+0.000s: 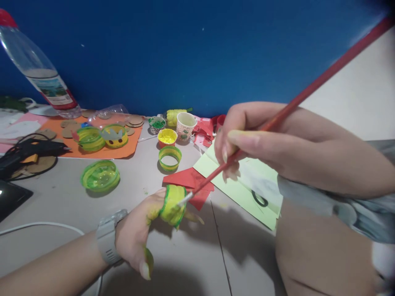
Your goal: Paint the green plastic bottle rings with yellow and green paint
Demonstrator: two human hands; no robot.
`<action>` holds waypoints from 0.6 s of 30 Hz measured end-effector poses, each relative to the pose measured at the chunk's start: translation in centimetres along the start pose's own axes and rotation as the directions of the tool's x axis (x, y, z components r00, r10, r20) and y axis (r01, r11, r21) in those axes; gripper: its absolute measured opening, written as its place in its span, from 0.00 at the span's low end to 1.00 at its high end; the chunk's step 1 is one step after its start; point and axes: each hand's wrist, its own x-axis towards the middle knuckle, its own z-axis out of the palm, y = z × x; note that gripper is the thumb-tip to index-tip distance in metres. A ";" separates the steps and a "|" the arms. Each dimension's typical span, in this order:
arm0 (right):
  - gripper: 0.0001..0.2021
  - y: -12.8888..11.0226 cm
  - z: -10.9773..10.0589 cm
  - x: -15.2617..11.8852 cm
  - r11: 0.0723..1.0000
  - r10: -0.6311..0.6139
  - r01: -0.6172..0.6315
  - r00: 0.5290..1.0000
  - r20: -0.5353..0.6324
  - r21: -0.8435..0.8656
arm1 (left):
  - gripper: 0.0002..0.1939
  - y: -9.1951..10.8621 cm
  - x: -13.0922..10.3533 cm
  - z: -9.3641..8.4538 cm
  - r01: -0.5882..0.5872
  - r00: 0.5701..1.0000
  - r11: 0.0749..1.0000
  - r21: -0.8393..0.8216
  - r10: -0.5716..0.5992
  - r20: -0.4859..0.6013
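Here, a person's right hand grips a red paintbrush between thumb and fingers, its tip touching a yellow-and-green band. The band circles the outstretched fingers of the left hand, thumb held wide apart, above a gray table. Just beyond are red paper and a smaller-looking painted ring, near a cup with yellow contents. A green-and-yellow dish sits by orange paper at left.
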 end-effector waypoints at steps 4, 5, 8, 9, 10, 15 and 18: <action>0.09 0.0 0.1 0.5 0.985 -0.113 0.126 0.986 0.121 -0.113 | 0.51 0.5 0.5 0.2 -0.005 1.000 1.000 -0.013 0.005 -0.012; 0.10 0.0 0.1 0.7 0.972 -0.147 0.168 0.980 0.132 -0.165 | 0.53 0.3 0.5 0.3 0.002 1.000 1.000 -0.024 -0.002 -0.016; 0.11 0.0 -0.1 0.7 0.955 -0.119 0.151 0.983 0.137 -0.254 | 0.59 -0.3 0.0 0.3 0.032 0.999 0.997 -0.066 -0.032 -0.003; 0.11 0.0 -0.2 0.6 0.958 -0.089 0.122 0.986 0.138 -0.259 | 0.59 -0.4 -0.1 0.3 0.026 1.000 0.997 -0.075 -0.027 -0.001; 0.10 -0.1 -0.3 0.5 0.961 -0.061 0.095 0.989 0.137 -0.260 | 0.57 -0.5 -0.2 0.3 0.013 1.000 0.997 -0.079 -0.013 -0.004; 0.11 -0.1 -0.4 0.3 0.952 -0.021 0.053 0.994 0.110 -0.303 | 0.49 -0.1 0.1 0.3 -0.031 0.998 0.998 -0.051 0.028 -0.059; 0.11 -0.1 -0.4 0.3 0.940 -0.020 0.048 0.996 0.087 -0.337 | 0.51 0.0 0.3 0.4 -0.043 0.998 0.999 0.001 0.043 -0.043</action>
